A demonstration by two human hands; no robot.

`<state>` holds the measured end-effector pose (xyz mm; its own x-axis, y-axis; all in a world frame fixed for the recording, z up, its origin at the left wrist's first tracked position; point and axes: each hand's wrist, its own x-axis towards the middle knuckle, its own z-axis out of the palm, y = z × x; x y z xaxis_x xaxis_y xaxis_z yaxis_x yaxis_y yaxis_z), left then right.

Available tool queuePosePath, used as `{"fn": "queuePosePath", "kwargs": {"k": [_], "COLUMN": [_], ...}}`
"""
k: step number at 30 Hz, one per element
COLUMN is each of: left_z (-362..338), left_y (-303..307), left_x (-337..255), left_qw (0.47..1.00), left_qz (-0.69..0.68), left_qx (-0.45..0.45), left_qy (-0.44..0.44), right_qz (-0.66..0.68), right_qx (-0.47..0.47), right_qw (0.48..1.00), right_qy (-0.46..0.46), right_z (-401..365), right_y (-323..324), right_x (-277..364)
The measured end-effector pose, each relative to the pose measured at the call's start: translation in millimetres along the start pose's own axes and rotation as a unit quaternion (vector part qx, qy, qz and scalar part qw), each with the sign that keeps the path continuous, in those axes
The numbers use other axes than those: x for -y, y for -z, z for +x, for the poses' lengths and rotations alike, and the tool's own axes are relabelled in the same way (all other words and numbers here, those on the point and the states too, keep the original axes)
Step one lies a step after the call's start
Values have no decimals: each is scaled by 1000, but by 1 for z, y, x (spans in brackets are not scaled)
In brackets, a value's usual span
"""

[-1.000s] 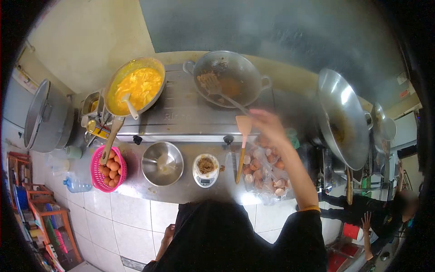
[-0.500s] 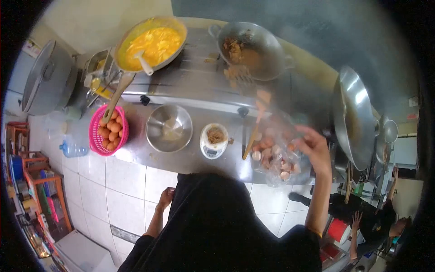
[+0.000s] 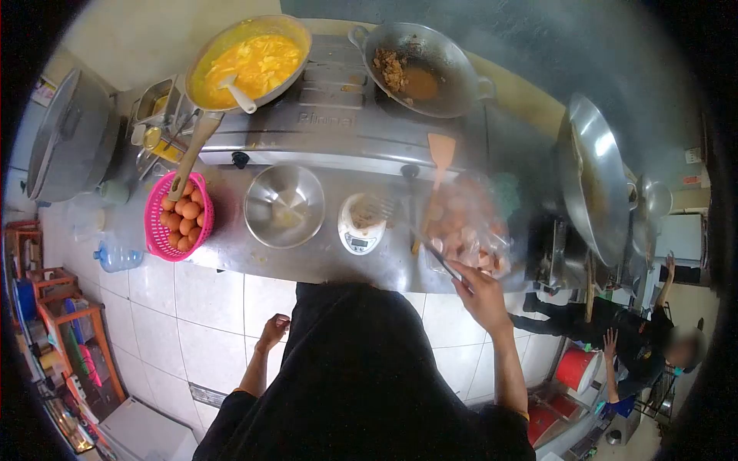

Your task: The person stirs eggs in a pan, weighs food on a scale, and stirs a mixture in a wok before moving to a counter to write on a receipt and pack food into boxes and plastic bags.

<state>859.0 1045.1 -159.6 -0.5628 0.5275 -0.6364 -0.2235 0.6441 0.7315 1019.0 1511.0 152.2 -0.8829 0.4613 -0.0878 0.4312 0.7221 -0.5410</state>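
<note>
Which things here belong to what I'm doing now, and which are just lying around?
Apparently in use: slotted turner in your right hand; kitchen scale; wok with brown food.
Apparently just lying about: pink egg basket; eggshell bag; peach spatula.

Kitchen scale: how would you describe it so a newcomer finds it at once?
Start at the stove, then the steel counter before it. Between the steel bowl, left, and the clear bag of eggshells, right, sits the white scale. Unlike either neighbour, it has a small display on its front.
</note>
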Motion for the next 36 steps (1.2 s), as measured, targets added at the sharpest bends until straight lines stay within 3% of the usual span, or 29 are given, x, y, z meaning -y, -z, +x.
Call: {"fn": "queuePosePath", "kwargs": {"k": [4,5,7,8,10,12,14,15,17,18,19,20,23,24,25,27,29,31,33,35,36], "left_z": [12,14,23,19,24,30,19,25,19,15,24,31,46,51,57,63,79,87,84,84,85], "left_y": [10,11,10,12,12,13,14,8,-3,-8,-14,-17,-25,-26,-29,-37,-40,-45,-47,-49,-50], "left_x": [-16,-21,-31,-57,-96,-121,-188,-208,-259,-281,-279,-278,-289,-291,-293,-297,-294,-296,-309,-320,-323], "left_qw": [999,998,988,992,988,976,981,971,981,979,974,970,961,963,961,943,931,919,913,908,903], "left_qz": [41,42,45,63,104,179,112,94,28,34,36,47,68,67,72,83,127,99,127,154,163], "left_qx": [-6,-16,-35,-18,0,21,74,100,108,119,114,118,95,88,88,-7,-24,-65,-69,-76,-78], "left_qy": [9,-42,-145,-109,-110,-121,-138,-193,-160,-165,-192,-206,-250,-247,-253,-322,-340,-377,-382,-383,-390], "right_qz": [-89,-89,-5,-6,112,198,377,326,303,391,408,313,324,384,441,434,428,269,68,192,249], "right_qx": [-24,-23,-43,-44,-99,-149,-132,-146,-194,-200,-208,-221,-257,-240,-218,-208,-194,-273,-430,-361,-278], "right_qw": [993,993,999,999,987,968,910,923,931,894,884,916,905,884,858,863,868,920,899,911,926], "right_qy": [71,71,27,27,-62,-40,-111,-147,-58,-94,-88,-122,-96,-121,-147,-151,-161,-88,51,51,62], "right_z": [-5,-6,-7,-4,10,31,60,79,130,151,176,207,244,247,246,231,212,193,143,93,65], "right_y": [-5,-5,-4,0,13,18,43,51,37,43,37,26,11,9,7,13,7,-11,-6,-5,-15], "right_x": [-1,0,4,8,18,8,27,29,-18,-8,-22,-40,-50,-46,-44,-32,-29,-29,-2,17,15]}}
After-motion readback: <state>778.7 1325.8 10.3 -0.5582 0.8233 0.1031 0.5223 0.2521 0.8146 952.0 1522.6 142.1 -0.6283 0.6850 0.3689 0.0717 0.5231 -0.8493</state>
